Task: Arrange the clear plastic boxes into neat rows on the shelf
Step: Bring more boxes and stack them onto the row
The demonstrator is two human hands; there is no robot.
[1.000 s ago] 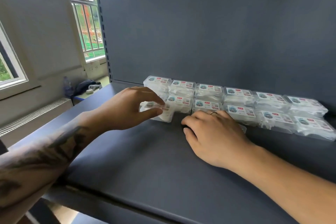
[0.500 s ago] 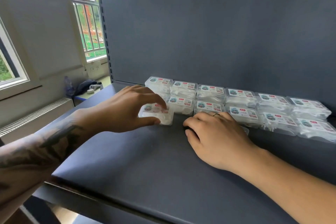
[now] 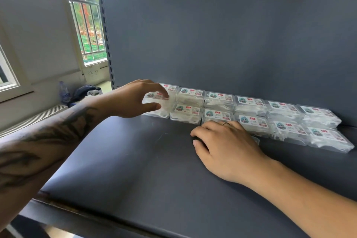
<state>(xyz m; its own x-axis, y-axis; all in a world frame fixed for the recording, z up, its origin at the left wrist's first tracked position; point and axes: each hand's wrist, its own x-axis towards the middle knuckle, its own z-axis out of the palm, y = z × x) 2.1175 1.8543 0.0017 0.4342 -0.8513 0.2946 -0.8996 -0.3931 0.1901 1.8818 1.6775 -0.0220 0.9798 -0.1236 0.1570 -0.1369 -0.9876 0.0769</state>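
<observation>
Two rows of clear plastic boxes (image 3: 249,110) with teal and red labels run along the back of the dark grey shelf (image 3: 135,160). My left hand (image 3: 135,100) grips one clear box (image 3: 164,107) at the left end of the front row, thumb on its near side and fingers over its top; the box touches its neighbour. My right hand (image 3: 226,147) lies palm down in front of the front row, fingers curled over another clear box (image 3: 256,139). Only a corner of that box shows.
The shelf's grey back panel (image 3: 231,44) stands right behind the rows. A perforated upright post (image 3: 105,35) marks the left end. Beyond it are a barred window (image 3: 87,25), a radiator (image 3: 32,120) and a water bottle (image 3: 63,92). Bare shelf surface lies in front of the boxes.
My left hand has carried its box back and to the left, from in front of the rows into the left end of the front row. My right hand has stayed put.
</observation>
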